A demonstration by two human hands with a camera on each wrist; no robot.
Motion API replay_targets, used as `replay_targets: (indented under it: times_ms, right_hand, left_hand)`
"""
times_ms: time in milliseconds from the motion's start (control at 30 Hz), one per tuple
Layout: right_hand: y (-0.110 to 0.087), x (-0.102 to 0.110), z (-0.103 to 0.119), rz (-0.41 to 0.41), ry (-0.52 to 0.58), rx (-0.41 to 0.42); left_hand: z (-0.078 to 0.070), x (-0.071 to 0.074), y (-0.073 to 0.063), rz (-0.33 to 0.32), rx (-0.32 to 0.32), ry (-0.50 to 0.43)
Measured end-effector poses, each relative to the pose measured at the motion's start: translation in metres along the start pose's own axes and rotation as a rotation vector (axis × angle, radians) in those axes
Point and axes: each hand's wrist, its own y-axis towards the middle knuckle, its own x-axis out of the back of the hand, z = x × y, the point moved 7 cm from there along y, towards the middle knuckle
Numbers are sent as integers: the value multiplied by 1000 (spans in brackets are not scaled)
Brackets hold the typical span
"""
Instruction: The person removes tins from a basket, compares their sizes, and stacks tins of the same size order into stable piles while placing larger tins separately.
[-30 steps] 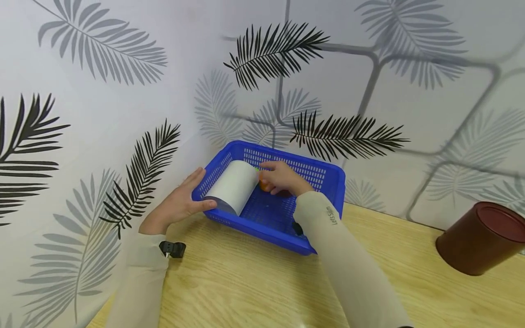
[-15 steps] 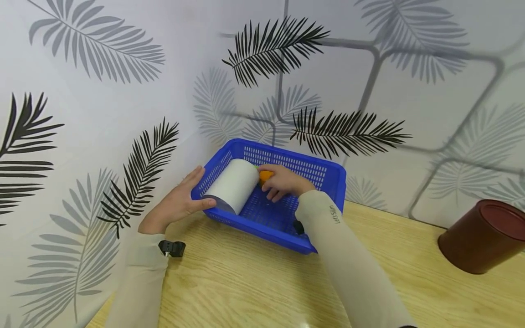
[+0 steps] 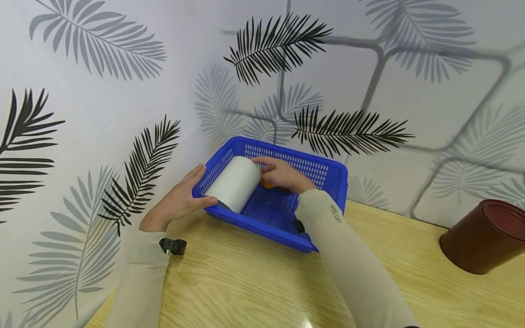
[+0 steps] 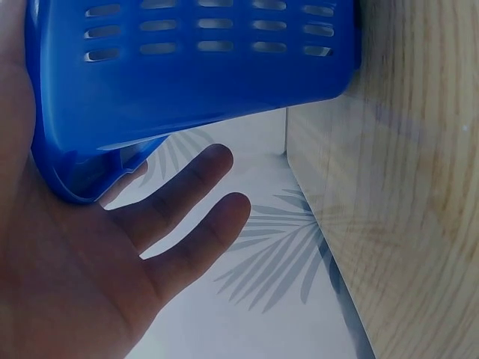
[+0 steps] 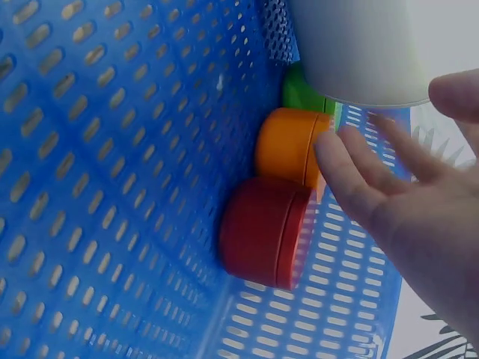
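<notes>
A blue plastic basket [image 3: 262, 231] with slotted walls stands on the table. My left hand [image 3: 177, 205] rests on its left front corner, thumb over the rim, other fingers extended outside. Inside, a white cylinder [image 3: 234, 182] lies on its side at the left. My right hand [image 3: 283, 174] reaches into the basket, fingers spread beside the cylinder's far end. In the right wrist view, its fingertips are close to an orange round container [image 5: 288, 146]; contact is unclear. A green container [image 5: 303, 93] sits partly hidden behind the white cylinder, and a red container [image 5: 262, 233] lies on the other side of the orange one.
A dark maroon canister [image 3: 484, 237] stands on the wooden table [image 3: 246, 287] at the right. A white wall covering [image 3: 205, 36] with leaf prints rises directly behind and left of the basket.
My right fingers have shifted over the orange container, first lifting and spreading, then stretching farther toward the white cylinder's far end. My left hand stays on the basket corner.
</notes>
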Motion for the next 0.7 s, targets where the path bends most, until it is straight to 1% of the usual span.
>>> replay_targets:
  times_ms: [100,233,333,533,600,700]
  right_hand:
    - [0,-1,-1,19,20,-5]
    - [-2,3,0,-23,-20,-7]
    - [-2,6,1,-53,-16,-16]
    - [-2,6,1,-53,9,-28]
    - [-2,6,-1,-53,-11,-60]
    - [-4,4,-7,-39,-53,-138]
  left_hand:
    - [-2,0,-1,0,12,-3]
    - [-3,0,-2,1,20,-2]
    - [-3,0,-2,1,21,-2]
    - [-3,1,-1,1,16,-3]
    - [-3,1,-1,4,19,-4]
    - [-2,0,-1,2,16,-9]
